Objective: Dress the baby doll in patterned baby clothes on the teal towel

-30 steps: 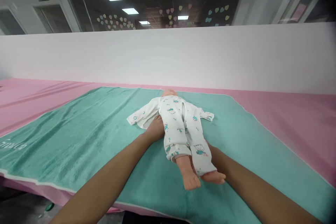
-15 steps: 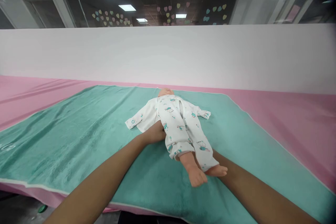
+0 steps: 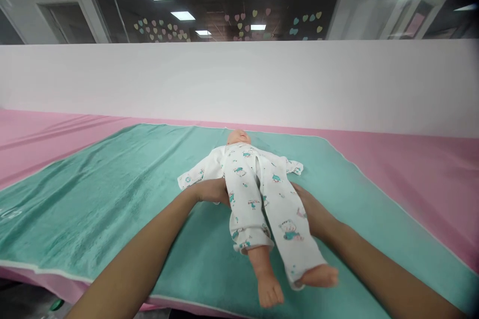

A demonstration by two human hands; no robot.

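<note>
A baby doll (image 3: 238, 136) lies on its back with its head away from me, its feet toward me. It wears a white printed long-sleeved top (image 3: 205, 167) and matching trousers (image 3: 247, 199). One bare foot (image 3: 270, 290) points down at the front; the other foot (image 3: 321, 276) turns to the right. My left hand (image 3: 212, 191) is closed at the trousers' left side near the hip, its fingertips tucked out of sight. On the opposite side, my right hand (image 3: 310, 209) reaches behind the trouser leg, which hides its fingers.
A green towel (image 3: 112, 199) with soft wrinkles lies under the doll, over a pink cover (image 3: 419, 174). A white low wall (image 3: 239, 84) stands behind, with dark glass and heart stickers above. The towel's near edge is close to me.
My right hand has come out from under the doll's legs to the trousers' right side. The doll's legs have shifted toward me and spread wider. My left hand stays by the hip.
</note>
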